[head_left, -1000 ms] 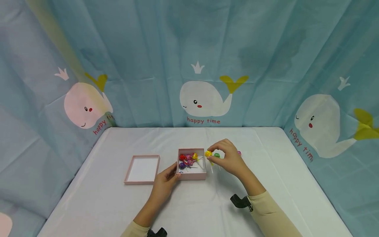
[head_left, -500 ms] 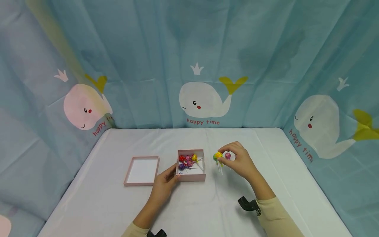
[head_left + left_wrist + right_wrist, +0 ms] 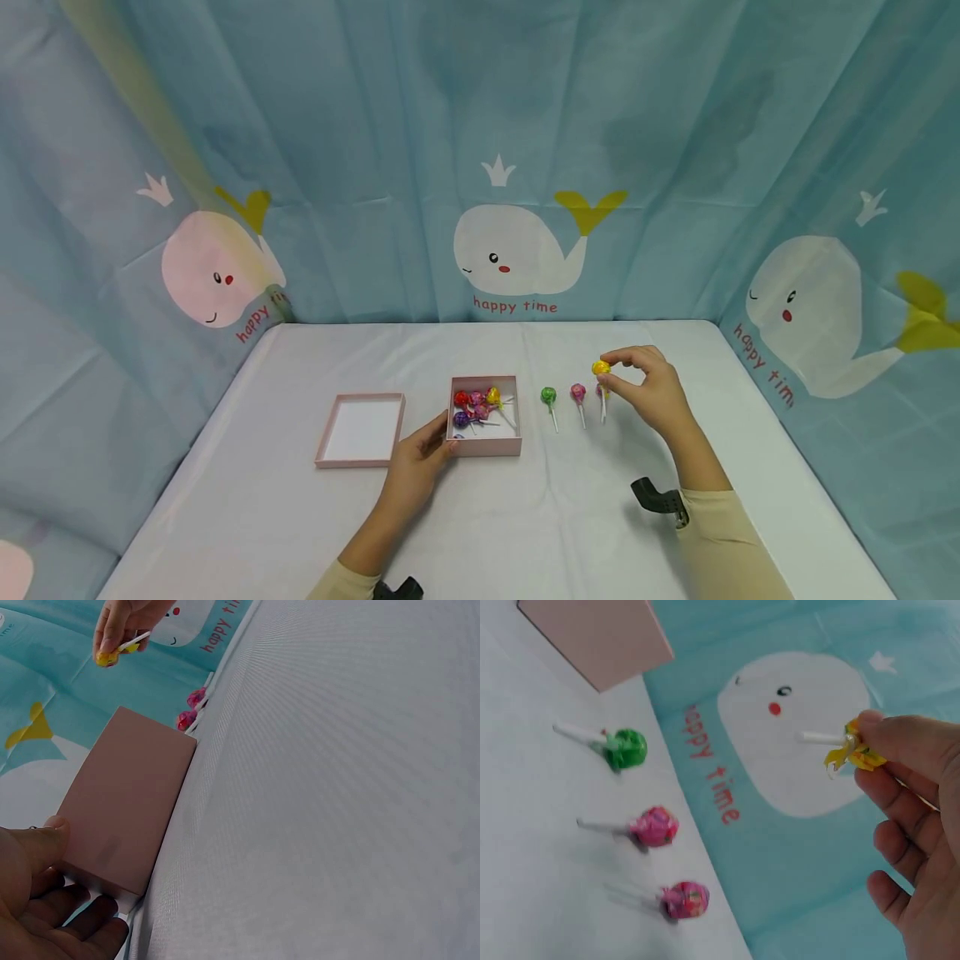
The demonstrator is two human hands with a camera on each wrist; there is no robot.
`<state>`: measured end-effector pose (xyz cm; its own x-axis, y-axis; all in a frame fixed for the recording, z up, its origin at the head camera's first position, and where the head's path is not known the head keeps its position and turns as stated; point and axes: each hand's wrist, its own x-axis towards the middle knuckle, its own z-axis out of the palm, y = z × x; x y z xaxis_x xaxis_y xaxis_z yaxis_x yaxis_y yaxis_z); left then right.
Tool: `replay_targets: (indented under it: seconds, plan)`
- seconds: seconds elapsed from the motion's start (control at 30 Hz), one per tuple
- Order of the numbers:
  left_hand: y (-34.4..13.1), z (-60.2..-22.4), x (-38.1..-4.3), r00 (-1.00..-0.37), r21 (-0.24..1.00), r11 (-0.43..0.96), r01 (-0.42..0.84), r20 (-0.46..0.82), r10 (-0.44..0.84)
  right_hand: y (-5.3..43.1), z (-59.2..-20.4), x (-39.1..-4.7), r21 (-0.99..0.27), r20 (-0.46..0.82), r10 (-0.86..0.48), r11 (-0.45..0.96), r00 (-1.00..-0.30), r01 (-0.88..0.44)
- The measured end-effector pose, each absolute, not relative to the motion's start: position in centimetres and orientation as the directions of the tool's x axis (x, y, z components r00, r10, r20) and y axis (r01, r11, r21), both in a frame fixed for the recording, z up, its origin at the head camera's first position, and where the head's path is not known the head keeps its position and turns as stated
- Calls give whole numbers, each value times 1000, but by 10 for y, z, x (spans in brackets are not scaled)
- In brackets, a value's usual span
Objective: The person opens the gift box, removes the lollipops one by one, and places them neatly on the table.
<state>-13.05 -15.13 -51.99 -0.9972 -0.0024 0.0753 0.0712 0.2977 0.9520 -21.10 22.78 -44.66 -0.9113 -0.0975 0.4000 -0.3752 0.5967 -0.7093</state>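
My right hand [image 3: 651,392] pinches a yellow lollipop [image 3: 600,367] by its wrapped head between thumb and index finger, above the table, its white stick hanging down. On the table beneath and to the left lie a green lollipop [image 3: 626,748], a pink lollipop [image 3: 656,826] and another pink lollipop [image 3: 685,900], set apart in a row. My left hand [image 3: 420,454] grips the front left corner of a pink box [image 3: 487,448], thumb on its front wall. Inside the box are several lollipops, among them a red one [image 3: 461,398], a yellow one [image 3: 492,395] and a purple one [image 3: 461,420].
A pink box lid [image 3: 365,427] lies to the left of the box, its white inside facing up. White cloth covers the table [image 3: 480,533]. A blue curtain [image 3: 360,167] printed with whales hangs behind and along both sides.
My right hand has carried the yellow lollipop rightward from beside the box, past the green and pink lollipops, to over the rightmost one. The left hand and box stay in place.
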Motion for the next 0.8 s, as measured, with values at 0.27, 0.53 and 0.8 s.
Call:
replay_targets:
  seconds: [0.27,0.53,0.8]
  plan:
    - [-152,-522,-130,-995,947,305,97,100,5,255,-462,-221,-707,378,-19,639,-925,-302]
    - [-151,-521,-130,-996,950,301,86,89,2,269,-479,-227,-724,287,54,666,-956,-180]
    - [-151,-520,-129,-996,956,282,87,90,2,278,-495,-232,-719,262,89,682,-961,-133]
